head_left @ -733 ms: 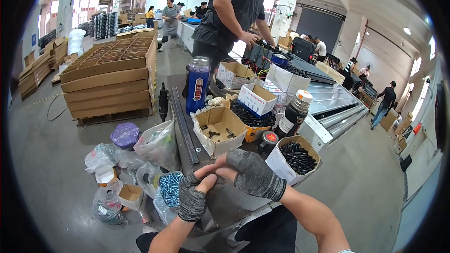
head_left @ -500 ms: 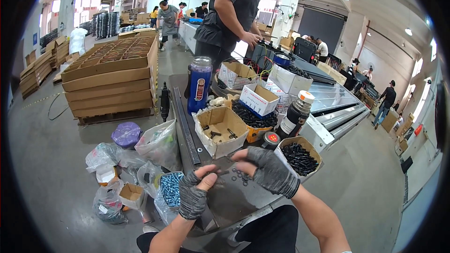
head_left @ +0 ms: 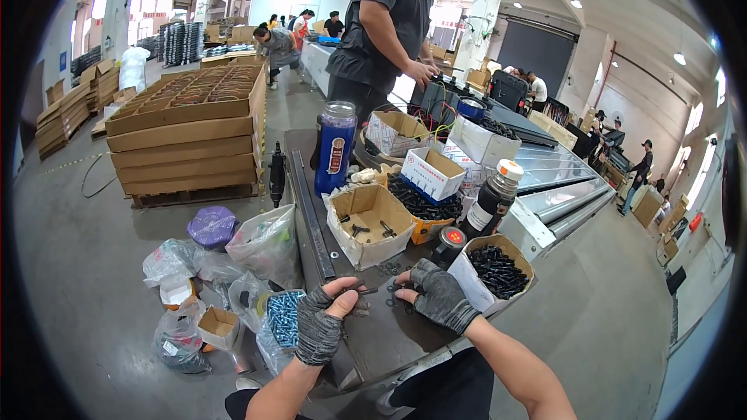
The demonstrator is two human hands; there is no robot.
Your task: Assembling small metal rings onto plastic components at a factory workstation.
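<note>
Small dark bolt (head_left: 366,291) sits pinched at the left hand (head_left: 320,322), thumb and forefinger tips closed on it, held just over the dark metal worktop (head_left: 389,334) so it can be worked with both hands close in; right hand (head_left: 436,294) lies right beside it, fingers curled down onto loose washers (head_left: 393,301) on the top, touching them but whether it has one gripped I cannot tell. Both hands wear grey fingerless gloves, fingertips bare, presumably for feel on small parts. Stock is fanned out within reach: open cardboard box (head_left: 369,222) with a few bolts just behind the hands, white box of black fasteners (head_left: 496,271) at the right hand, orange tray of black parts (head_left: 422,206) behind. Long black steel bar (head_left: 311,214) runs along the left edge. Blue bottle (head_left: 335,148) stands further back. Bags of hardware (head_left: 264,245) lie on the floor left. Another person in a grey shirt (head_left: 385,23) works at the far end
</note>
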